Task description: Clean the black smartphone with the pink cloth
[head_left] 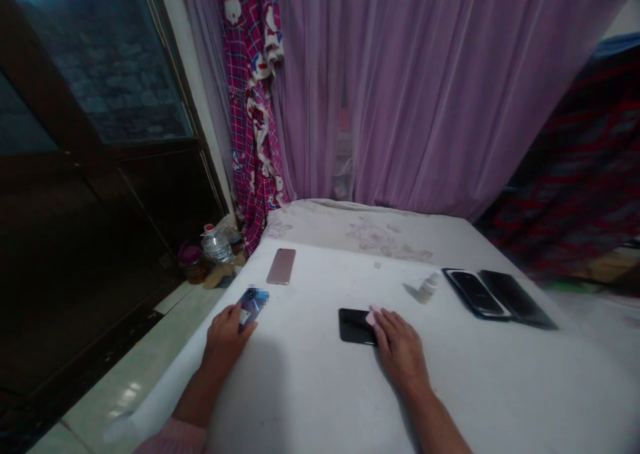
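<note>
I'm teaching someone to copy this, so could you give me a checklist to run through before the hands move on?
1. Both hands free: not ok; the left hand and right hand are both occupied.
2. Small, soft pink cloth in the right hand: ok, at the right end of the glossy black rectangular phone.
3. Shiny dark purple phone in the left hand's grasp: ok.
4. Flat rose-gold rectangular phone clear of both hands: ok, beyond the left hand.
5. Small whitish bottle capped: cannot tell, too blurred.
6. Black phone's surface free of smudges: cannot tell.
</note>
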Demonstrator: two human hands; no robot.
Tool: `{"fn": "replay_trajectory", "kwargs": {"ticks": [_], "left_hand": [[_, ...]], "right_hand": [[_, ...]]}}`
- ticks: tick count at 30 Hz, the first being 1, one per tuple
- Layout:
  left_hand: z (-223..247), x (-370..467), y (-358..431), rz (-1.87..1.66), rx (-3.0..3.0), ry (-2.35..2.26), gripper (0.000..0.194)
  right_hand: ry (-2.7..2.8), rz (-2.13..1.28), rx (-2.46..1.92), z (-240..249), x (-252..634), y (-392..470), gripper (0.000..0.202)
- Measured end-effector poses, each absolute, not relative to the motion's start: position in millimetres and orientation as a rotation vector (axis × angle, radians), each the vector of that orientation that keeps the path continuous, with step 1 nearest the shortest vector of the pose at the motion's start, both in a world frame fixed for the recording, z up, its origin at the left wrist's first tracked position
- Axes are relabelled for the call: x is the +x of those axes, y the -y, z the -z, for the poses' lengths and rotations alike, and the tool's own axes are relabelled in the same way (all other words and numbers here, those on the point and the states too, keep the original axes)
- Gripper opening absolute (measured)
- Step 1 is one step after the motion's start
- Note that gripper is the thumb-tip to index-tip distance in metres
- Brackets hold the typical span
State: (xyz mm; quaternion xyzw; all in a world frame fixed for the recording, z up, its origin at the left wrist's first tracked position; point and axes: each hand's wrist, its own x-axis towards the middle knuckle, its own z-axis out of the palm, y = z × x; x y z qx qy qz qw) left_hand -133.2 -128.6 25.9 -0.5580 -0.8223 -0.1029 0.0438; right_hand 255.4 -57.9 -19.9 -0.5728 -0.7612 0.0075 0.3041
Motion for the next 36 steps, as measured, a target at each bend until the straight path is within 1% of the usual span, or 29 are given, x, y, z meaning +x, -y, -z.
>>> {"fn": "replay_trajectory", "kwargs": {"ticks": [4, 8, 11, 12, 16, 18, 22, 25, 30, 36], "left_hand": [[-23, -104, 119, 0.322, -1.721, 2.449, 0.057], [-12, -33, 97, 0.521, -2.219, 2.182, 0.071], [-9, 14, 78, 0.518, -2.589, 2.084, 0.087], [-9, 25, 73, 0.507, -2.638, 2.089, 0.087], [-17, 39, 61, 0.474, -2.733, 2.063, 0.069], [-23, 40, 59, 0.433, -2.752, 2.077, 0.067], [-33, 49, 55, 0.319, -2.794, 2.099, 0.076], [-35, 61, 50, 0.300, -2.834, 2.056, 0.083], [-30, 82, 38, 0.322, -2.828, 1.982, 0.081], [-9, 87, 33, 0.438, -2.825, 1.761, 0.080]], "right_hand": [[2.004, 0.010, -1.539, 20, 254, 58, 0.045], [1.991, 0.039, -1.537, 16, 252, 59, 0.042], [1.988, 0.046, -1.504, 13, 253, 60, 0.039], [1.979, 0.049, -1.503, 12, 253, 60, 0.038], [1.905, 0.061, -1.572, 10, 259, 61, 0.037], [1.885, 0.069, -1.598, 9, 263, 61, 0.037], [1.965, 0.047, -1.541, 2, 274, 59, 0.034], [2.063, -0.001, -1.423, -3, 288, 55, 0.033], [2.040, 0.025, -1.331, 0, 317, 43, 0.031], [1.804, 0.092, -1.509, 7, 327, 39, 0.031]]}}
